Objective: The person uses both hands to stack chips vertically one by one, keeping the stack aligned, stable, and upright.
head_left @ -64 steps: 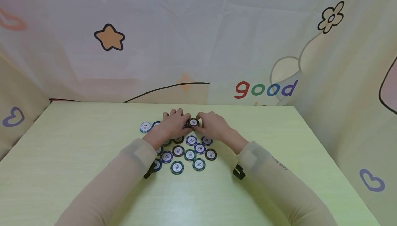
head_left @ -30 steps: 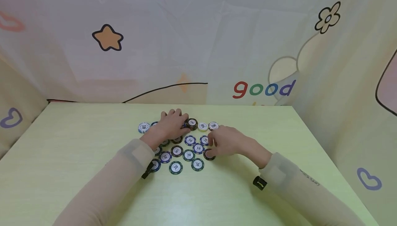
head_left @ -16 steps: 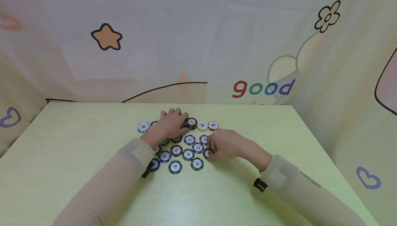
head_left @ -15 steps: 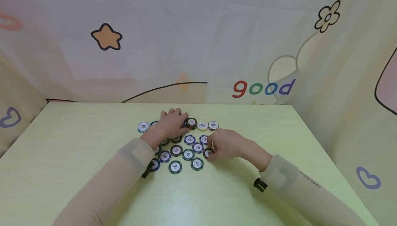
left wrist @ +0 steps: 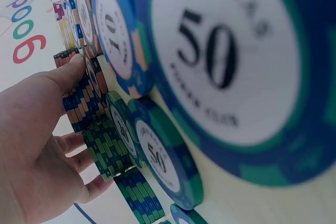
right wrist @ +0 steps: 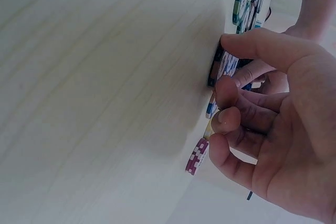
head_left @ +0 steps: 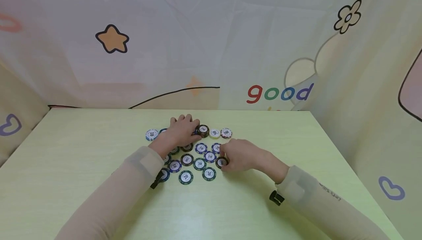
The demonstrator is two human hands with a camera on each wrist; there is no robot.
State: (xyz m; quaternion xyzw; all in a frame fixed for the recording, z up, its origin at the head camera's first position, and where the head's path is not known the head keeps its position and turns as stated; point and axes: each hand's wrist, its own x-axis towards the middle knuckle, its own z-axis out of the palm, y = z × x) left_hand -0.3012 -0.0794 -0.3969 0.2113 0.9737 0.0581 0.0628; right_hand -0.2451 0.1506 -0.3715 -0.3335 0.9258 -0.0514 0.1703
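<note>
My left hand reaches over the back row of stacked poker chips. In the left wrist view its thumb lies against the blue-and-orange chip stack, with the fingers behind the blue and green stacks. Just right of that hand stands a dark stack of 100 chips. My right hand pinches a loose black 100 chip at the right end of the spread. In the right wrist view, its thumb and index fingertips sit at opposite edges of that black chip.
Several loose chips lie flat nearby, among them blue 10 chips and green 20 chips. A yellow-edged 50 stack and a 500 stack end the back row. A printed curtain hangs behind the table.
My right hand has left the dark stack, moved right and nearer, and taken hold of the loose black chip. The left hand has stayed at the back row.
</note>
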